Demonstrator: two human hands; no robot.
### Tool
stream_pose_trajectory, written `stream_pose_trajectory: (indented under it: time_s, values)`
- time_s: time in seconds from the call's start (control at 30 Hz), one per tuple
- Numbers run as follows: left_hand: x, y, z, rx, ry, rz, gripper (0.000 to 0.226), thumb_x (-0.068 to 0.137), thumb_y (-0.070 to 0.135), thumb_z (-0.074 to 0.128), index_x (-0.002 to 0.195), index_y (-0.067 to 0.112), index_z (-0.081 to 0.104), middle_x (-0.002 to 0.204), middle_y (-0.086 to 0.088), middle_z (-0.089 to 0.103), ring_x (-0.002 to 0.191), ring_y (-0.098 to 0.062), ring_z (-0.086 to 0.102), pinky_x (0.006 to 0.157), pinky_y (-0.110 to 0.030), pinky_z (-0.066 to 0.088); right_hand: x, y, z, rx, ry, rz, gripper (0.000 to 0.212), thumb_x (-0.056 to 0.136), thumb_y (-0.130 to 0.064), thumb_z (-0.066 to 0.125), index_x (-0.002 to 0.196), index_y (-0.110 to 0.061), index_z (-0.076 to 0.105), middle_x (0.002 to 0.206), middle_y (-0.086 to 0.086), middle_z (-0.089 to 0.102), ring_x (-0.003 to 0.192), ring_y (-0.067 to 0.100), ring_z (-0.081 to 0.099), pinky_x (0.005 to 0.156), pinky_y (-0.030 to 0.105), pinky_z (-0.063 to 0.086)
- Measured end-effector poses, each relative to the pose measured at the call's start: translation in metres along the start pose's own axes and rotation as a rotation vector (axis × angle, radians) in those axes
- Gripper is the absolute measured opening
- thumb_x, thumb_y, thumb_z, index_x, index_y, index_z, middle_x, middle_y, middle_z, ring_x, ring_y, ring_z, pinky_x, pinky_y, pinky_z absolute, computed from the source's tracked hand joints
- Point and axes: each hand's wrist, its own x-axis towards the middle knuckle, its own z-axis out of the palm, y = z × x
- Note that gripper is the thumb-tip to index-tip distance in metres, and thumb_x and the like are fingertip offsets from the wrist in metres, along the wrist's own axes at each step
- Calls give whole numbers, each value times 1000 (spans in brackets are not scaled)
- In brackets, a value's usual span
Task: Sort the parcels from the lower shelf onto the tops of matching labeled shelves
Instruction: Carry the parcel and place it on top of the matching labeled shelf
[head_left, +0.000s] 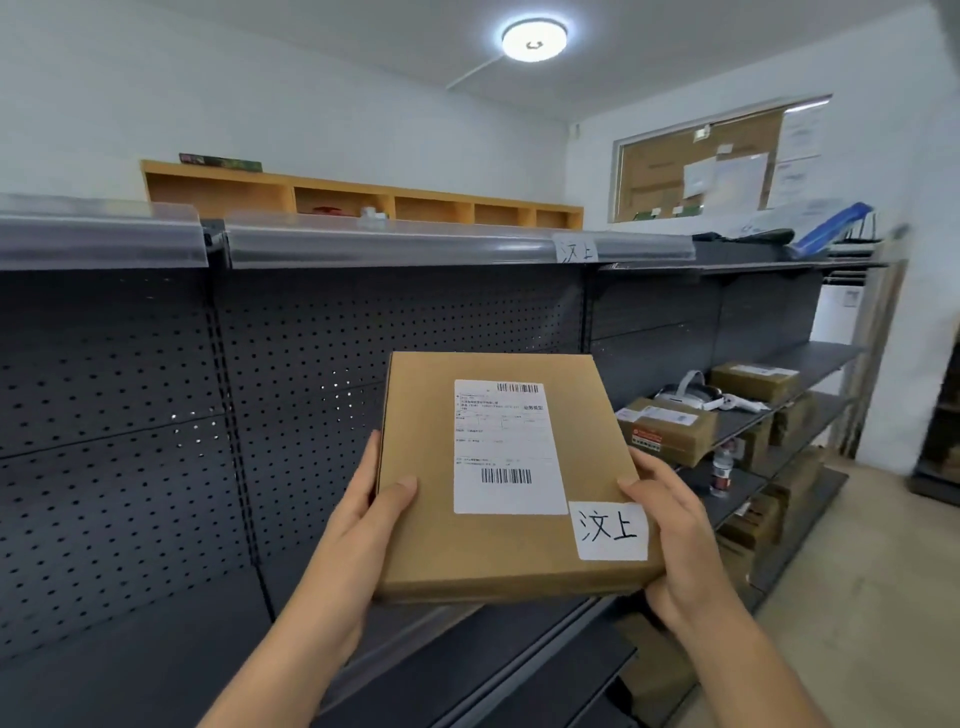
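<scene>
A flat brown cardboard parcel (441, 540) is held up in front of the dark shelving, its face toward me. It carries a white shipping label with barcodes and a handwritten white tag (612, 530) at its lower right. My left hand (371, 509) grips its left edge, thumb on the front. My right hand (670, 525) grips its right edge beside the tag. On the top shelf's front rail (395, 248) a paper label (575, 249) shows the same two handwritten characters, above and a little right of the parcel.
More brown parcels (670, 428) and a white headset (685, 395) lie on the middle shelf at right, with boxes and a bottle (721, 470) below. A wooden cubby unit (358, 195) stands behind the top shelf. A blue folder (831, 226) lies at the far right top.
</scene>
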Motion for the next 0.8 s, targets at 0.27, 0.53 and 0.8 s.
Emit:
stream_pose_trajectory:
  time_s: [0.27, 0.53, 0.8]
  values:
    - [27, 9, 97, 7, -61, 8, 67, 106, 44, 57, 163, 59, 24, 150, 29, 55, 127, -6, 63, 120, -42, 44, 46, -51, -78, -41, -220, -91, 64, 84, -16, 69, 147, -27, 57, 132, 13, 77, 116, 38, 76, 92, 48, 64]
    - [63, 58, 184, 134, -121, 111, 76, 103, 40, 63, 149, 71, 11, 91, 58, 61, 83, 25, 68, 81, -13, 45, 143, -107, -122, -24, -38, -180, 31, 105, -14, 50, 129, -25, 68, 110, 17, 82, 84, 26, 81, 63, 38, 66]
    - [88, 129, 235, 412, -172, 314, 98, 94, 66, 60, 152, 71, -18, 156, 34, 31, 114, 10, 52, 79, -13, 39, 218, -180, -123, 61, -99, -194, 29, 104, -19, 49, 118, -22, 74, 93, 11, 85, 74, 22, 79, 61, 37, 63]
